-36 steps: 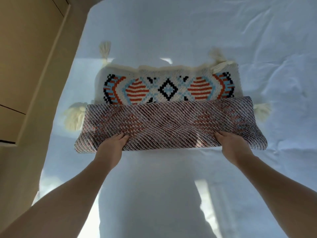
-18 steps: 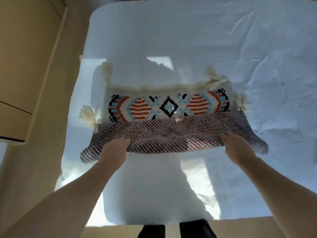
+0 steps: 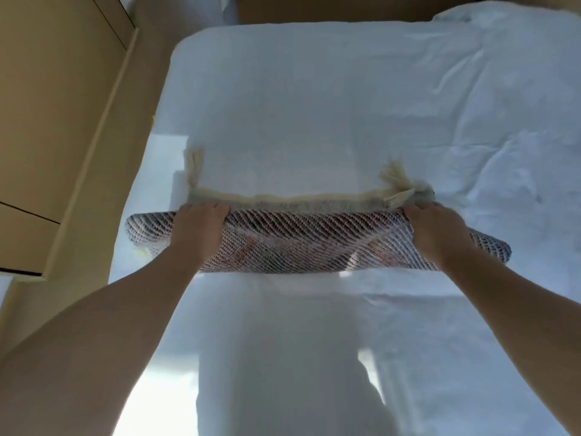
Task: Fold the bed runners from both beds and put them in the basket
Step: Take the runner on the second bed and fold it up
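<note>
A woven bed runner (image 3: 308, 243) lies folded across the white bed (image 3: 314, 105), its striped grey-brown underside facing up. Only a thin cream edge with tassels (image 3: 397, 184) shows beyond the fold. My left hand (image 3: 198, 225) grips the folded edge near its left end. My right hand (image 3: 437, 229) grips the same edge near the right end. The patterned face of the runner is hidden under the fold. No basket is in view.
A beige wooden cabinet (image 3: 53, 105) stands along the left side of the bed, with a narrow floor gap (image 3: 107, 196) between them. A pillow (image 3: 515, 17) lies at the far right corner. Wrinkled sheet spreads to the right.
Both hands have carried the near edge of the runner forward over the patterned half, covering the red, blue and black pattern. The view has tilted up along the bed.
</note>
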{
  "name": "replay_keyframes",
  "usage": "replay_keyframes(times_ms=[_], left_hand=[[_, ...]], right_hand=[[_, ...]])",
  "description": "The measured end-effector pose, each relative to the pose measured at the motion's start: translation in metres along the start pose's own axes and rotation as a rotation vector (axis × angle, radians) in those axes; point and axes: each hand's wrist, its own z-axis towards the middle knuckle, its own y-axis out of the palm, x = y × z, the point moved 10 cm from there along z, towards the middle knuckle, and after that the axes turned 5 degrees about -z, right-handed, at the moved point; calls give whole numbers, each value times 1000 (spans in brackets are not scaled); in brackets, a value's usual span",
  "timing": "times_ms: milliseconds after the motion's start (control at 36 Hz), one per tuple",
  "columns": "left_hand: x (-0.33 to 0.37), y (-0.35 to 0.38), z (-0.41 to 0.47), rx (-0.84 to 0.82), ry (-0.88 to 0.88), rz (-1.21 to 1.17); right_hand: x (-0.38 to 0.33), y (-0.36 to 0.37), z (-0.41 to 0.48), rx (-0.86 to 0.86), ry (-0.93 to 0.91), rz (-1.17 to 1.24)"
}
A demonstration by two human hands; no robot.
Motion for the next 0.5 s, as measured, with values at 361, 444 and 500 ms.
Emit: replay_keyframes(times_ms=[361,444,500], left_hand=[[61,61,57,0,45,-160],[101,89,38,-95,56,-251],[130,102,27,-125,88,-305]], right_hand=[[-16,45,93,-3,-72,-6],[-17,70,68,-56,-22,98],[-6,89,46,-92,94,230]])
